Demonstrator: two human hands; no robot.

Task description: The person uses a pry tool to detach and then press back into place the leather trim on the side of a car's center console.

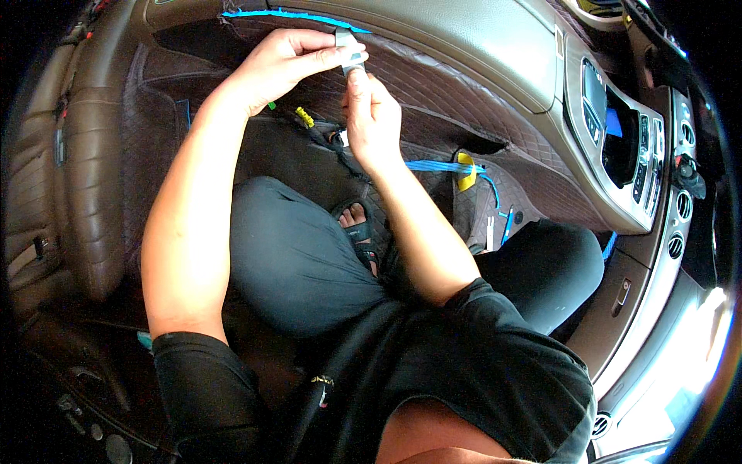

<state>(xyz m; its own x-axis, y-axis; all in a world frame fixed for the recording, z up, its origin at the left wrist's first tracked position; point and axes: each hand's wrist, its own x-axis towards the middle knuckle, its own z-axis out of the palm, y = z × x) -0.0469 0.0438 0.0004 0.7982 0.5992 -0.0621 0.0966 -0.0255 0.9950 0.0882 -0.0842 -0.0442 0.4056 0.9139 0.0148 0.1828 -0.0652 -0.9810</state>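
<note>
My left hand (290,63) pinches a small flat grey piece (345,40) between thumb and fingers, close to the side of the centre console. My right hand (372,116) closes on the lower end of the same piece, thumb pressed along it. What kind of piece it is, I cannot make out. Just beyond the hands, a bright blue strip (287,15) runs along the console's edge, above the dark quilted lining (433,100). The grey piece's top end meets the right end of this strip.
The padded console (487,46) spans the far side, with a brown leather seat (93,178) at left. On the footwell lining lie a yellow connector (305,117), blue strips (440,165) with a yellow piece (466,172), a slim blue tool (508,225) and a white tool (490,232).
</note>
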